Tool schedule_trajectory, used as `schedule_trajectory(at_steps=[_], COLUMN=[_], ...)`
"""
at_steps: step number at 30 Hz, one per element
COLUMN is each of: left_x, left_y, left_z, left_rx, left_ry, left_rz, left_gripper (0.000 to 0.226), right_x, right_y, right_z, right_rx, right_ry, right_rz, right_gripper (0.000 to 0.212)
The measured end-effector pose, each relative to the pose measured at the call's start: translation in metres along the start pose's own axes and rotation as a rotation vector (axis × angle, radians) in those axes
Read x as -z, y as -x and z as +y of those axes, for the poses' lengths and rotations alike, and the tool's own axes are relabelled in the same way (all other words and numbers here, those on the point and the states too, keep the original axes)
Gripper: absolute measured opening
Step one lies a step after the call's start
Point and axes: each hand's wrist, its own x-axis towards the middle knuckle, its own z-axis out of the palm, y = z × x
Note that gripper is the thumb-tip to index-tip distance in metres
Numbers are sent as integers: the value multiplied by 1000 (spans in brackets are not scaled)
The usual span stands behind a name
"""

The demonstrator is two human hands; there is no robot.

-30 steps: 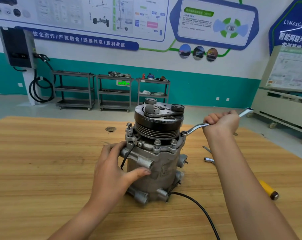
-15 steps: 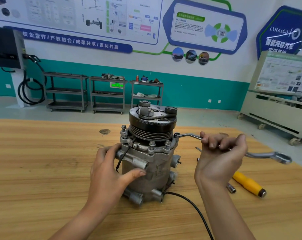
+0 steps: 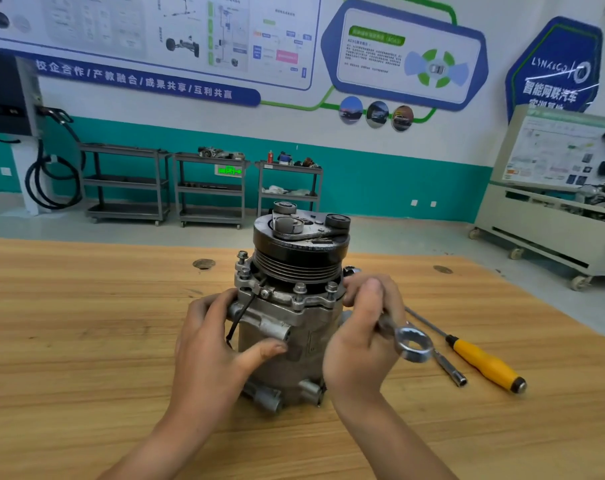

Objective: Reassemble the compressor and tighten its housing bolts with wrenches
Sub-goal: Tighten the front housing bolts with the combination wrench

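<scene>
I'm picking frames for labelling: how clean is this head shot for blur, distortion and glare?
Head view: wide-angle bending curves the table edge and wall posters; compressor and both hands are fairly sharp, wall text soft; light is even and soft, with faint shadows under the left hand and right hand, and a mild sheen on the wrench ring.

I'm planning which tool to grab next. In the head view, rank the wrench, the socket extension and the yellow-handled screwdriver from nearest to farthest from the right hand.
1. Wrench: held in the right hand, beside the compressor.
2. Socket extension: on the table, just right of that hand.
3. Yellow-handled screwdriver: farther right on the table.
</scene>
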Motion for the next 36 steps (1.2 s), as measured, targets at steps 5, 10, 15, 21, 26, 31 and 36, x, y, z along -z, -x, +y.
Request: schedule_trajectory(at_steps=[5,10,15,21,26,31,36], left_x=[-6,-16,-16,-18,-13,-7,-5], left_y=[3,5,3,-11,-17,-25,-16], left_z=[4,10,2,-7,-12,-16,-19], left_rx=[35,100,72,173,181,159,99], left_ry=[-20,66,203,287,308,339,247], left_rz=[-6,42,43,8,-45,-126,-173], left_gripper=[95,88,65,63,54,46,72], right_x=[-9,-6,-1,-9,4,-1,-9], right_y=[-3,-21,-48,-98,-118,-121,-132], right_z=[4,18,26,38,58,62,66], right_rx=[13,-182,-434,-834,-1150,-1105,-900], right_ry=[61,-68,-299,-594,-715,-668,-525], right_rz=[-69,-98,71,315,557,616,595], right_gripper=[23,26,48,42,34,33,38])
